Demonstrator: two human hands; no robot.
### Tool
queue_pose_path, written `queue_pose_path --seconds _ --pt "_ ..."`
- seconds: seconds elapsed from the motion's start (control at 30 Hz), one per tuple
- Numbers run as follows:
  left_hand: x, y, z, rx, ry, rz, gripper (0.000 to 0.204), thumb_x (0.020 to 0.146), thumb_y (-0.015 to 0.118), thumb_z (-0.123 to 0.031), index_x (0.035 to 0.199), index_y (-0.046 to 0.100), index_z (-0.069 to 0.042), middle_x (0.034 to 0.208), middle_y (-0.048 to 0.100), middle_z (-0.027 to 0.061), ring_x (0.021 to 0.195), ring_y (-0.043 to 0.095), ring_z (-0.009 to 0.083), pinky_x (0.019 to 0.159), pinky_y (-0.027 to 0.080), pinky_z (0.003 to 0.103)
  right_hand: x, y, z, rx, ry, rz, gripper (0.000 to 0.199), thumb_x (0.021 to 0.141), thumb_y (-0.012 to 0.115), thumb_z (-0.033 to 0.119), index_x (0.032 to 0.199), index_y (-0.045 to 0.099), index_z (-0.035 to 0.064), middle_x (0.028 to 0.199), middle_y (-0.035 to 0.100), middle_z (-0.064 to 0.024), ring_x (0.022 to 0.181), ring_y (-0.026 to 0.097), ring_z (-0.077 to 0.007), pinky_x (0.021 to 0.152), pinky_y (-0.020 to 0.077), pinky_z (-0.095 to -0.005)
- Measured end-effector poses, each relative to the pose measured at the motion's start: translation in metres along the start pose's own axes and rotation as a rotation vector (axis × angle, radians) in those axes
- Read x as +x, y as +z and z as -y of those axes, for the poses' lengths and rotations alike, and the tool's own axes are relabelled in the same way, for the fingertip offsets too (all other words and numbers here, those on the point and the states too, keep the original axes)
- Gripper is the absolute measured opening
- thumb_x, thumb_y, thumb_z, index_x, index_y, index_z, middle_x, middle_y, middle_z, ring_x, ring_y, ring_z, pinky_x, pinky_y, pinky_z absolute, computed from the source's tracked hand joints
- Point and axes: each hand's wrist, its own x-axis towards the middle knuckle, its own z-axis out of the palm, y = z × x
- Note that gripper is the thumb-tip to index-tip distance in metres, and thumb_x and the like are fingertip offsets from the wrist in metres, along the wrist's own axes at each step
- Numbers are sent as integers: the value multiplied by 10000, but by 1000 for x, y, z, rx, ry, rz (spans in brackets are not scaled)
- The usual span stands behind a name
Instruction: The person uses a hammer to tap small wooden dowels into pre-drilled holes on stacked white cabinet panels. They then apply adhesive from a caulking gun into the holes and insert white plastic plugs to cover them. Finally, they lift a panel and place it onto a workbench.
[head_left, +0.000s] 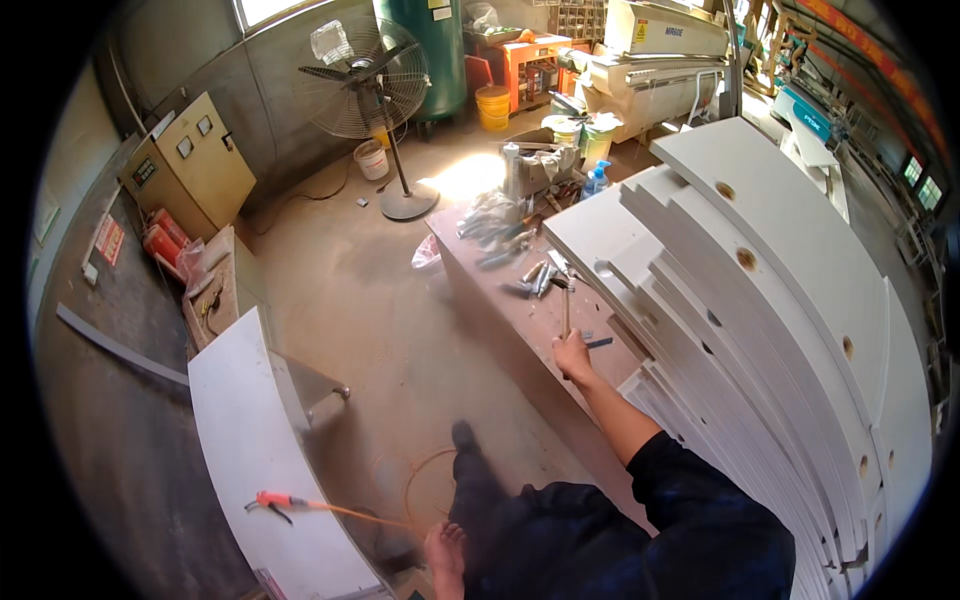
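Note:
My right hand (572, 356) is closed around the handle of a hammer (566, 312), its head up, over the brown workbench (515, 330). Several silvery tubes (541, 278) and a small dark tool (599, 343) lie on the bench close to it. Low in the view, my left hand (445, 548) hangs with loosely curled fingers and nothing visible in it. Beside that hand runs an orange air hose (370, 517). It leads to an orange air blow gun (280, 500) lying on a white panel (235, 420) at the left.
Large white panels (760, 290) with round holes are stacked along the right. A blue pump bottle (595, 180) and bagged items (490, 215) sit at the bench's far end. Beyond stand a pedestal fan (405, 200), buckets (492, 108) and a beige electrical cabinet (190, 165).

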Motion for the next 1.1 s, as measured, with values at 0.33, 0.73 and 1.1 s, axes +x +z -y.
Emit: queue_pose_path --seconds 0.33,0.73,1.1 --pt "167 172 -303 198 141 243 207 1038 645 -258 1076 659 -55 907 676 71 823 669 199 740 538 323 76 22 2 -66 758 -175 528 974 667 208 1366 428 -55 1169 701 -340 1102 705 -493 966 564 -542" --pt "297 320 -389 488 33 429 192 1042 645 -213 1092 628 -29 885 652 84 755 635 181 683 522 291 106 93 60 -113 928 -460 905 845 801 163 1596 316 22 1542 399 -265 1473 358 -435 1201 367 -524" --pt "482 365 -363 1627 -479 970 441 1057 611 -347 1283 668 27 1202 727 204 1145 709 283 996 574 437 -137 147 188 301 986 -108 514 958 722 335 1387 646 62 1099 783 -174 1036 736 -385 933 562 -499"
